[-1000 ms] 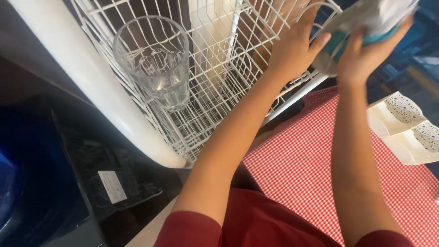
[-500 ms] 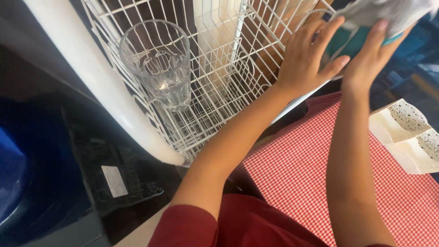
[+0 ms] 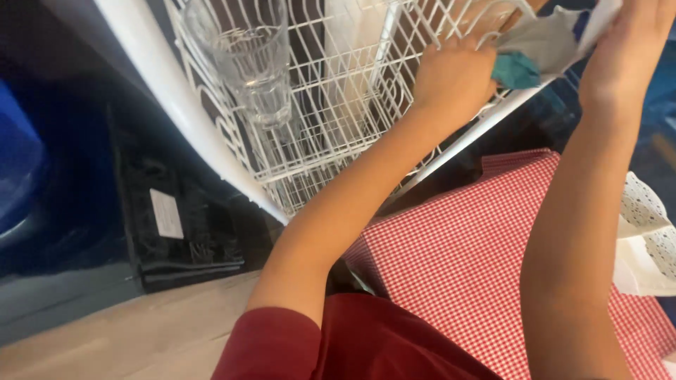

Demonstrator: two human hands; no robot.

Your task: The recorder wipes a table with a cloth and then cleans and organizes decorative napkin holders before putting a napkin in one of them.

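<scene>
Both hands up at the far edge of a white wire dish rack (image 3: 331, 134), head view looking down the arms. Left hand (image 3: 454, 77) is curled closed on a grey-and-teal soft cloth (image 3: 539, 49), knuckles toward camera, resting against the rack's wire rim. Right hand (image 3: 627, 49) is raised at the top right corner, fingers partly out of frame; it touches the cloth's pale upper edge, but whether it pinches it or just lies flat against it cannot be told. The cloth is bunched between the two hands, over the rack's right end, its long axis running roughly left to right, teal fold low beside the left hand, grey part spreading up toward the right hand.

Around: a clear ribbed drinking glass (image 3: 246, 60) stands in the rack, well apart from the hands on the left side. A pale flat item (image 3: 352, 63), likely a plate or board, stands on edge in the rack's slots between glass and left hand. The rack's thick white rim (image 3: 162, 91) runs diagonally down the left. Below the forearms, a red-and-white checked cloth (image 3: 465, 260) covers the bench. White lace-edged fabric (image 3: 648, 246) at right. Red sleeve (image 3: 282, 348) at bottom. A dark black appliance with a white label (image 3: 176, 218) sits lower left.
</scene>
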